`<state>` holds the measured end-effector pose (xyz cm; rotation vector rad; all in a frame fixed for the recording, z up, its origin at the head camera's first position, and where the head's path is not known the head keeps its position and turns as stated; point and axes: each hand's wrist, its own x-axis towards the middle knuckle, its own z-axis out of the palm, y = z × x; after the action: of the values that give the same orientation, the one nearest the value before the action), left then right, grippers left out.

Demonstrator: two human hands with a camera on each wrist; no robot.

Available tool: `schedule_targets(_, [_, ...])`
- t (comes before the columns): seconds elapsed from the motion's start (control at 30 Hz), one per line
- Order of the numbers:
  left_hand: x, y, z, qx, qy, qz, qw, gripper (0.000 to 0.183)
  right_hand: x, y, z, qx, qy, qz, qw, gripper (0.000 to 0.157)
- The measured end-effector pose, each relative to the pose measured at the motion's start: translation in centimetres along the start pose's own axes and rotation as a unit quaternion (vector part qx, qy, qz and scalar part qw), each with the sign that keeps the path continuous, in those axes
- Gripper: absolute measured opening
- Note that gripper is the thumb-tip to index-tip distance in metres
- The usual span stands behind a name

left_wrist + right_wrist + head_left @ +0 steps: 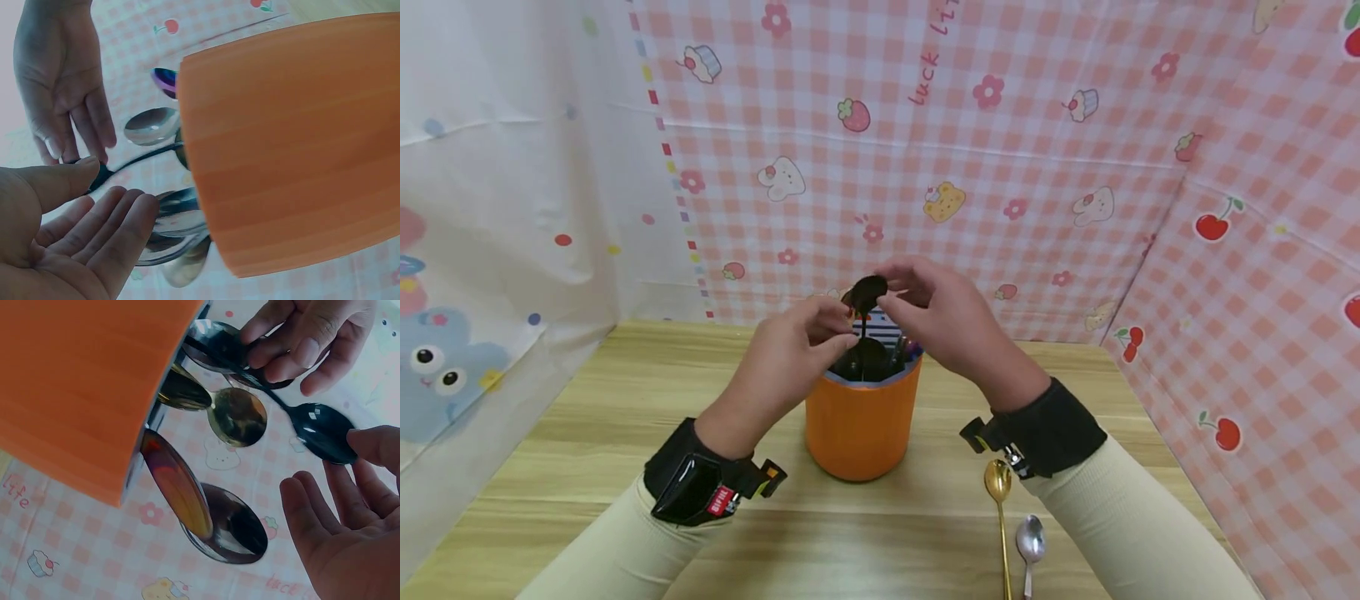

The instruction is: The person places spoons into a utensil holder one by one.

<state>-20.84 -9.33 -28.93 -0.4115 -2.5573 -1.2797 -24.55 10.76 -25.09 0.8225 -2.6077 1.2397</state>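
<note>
A black spoon point(870, 293) stands bowl-up, its handle running down into an orange round container point(859, 429). My right hand point(942, 321) pinches the bowl's edge between thumb and fingers; the right wrist view shows this grip on the spoon bowl point(322, 432). My left hand point(786, 350) hovers at the container's left rim, beside the black spoon's handle, with fingers loosely extended. Around the handle, other spoons poke out: a gold spoon point(239, 417), a rainbow-toned spoon point(181, 490) and a silver spoon point(151, 126). The handles' lower parts are hidden inside the container.
On the wooden table point(820, 542), a long gold spoon point(997, 481) and a shorter silver spoon point(1031, 539) lie at the right, near my right forearm. A pink checked cloth point(887, 150) hangs behind and to the right; a white printed cloth point(572, 200) hangs at the left.
</note>
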Motion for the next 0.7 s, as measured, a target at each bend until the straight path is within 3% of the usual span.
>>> schedule_targets(0.17, [-0.3,0.5,-0.2,0.005,0.011,-0.004,0.9999,0.024,-0.8,0.2,-0.7,-0.01,0.016,-0.003,1.0,0.029])
schedule_targets(0.33, [-0.5,0.4,0.6,-0.007,-0.012,-0.007,0.9999,0.023,-1.9,0.9,-1.2,-0.004,0.018,0.005,1.0,0.021])
schedule_targets(0.47, [-1.0,0.2,2.1,-0.032,-0.041,-0.005,0.9987,0.023,-3.1,1.7,-1.3,-0.003,-0.005,0.012,1.0,0.014])
schedule_targets(0.7, [-2.0,1.1,4.7,-0.065,-0.091,0.03,0.9933,0.015,-5.9,3.9,-1.0,-0.039,-0.059,0.04,0.997,0.01])
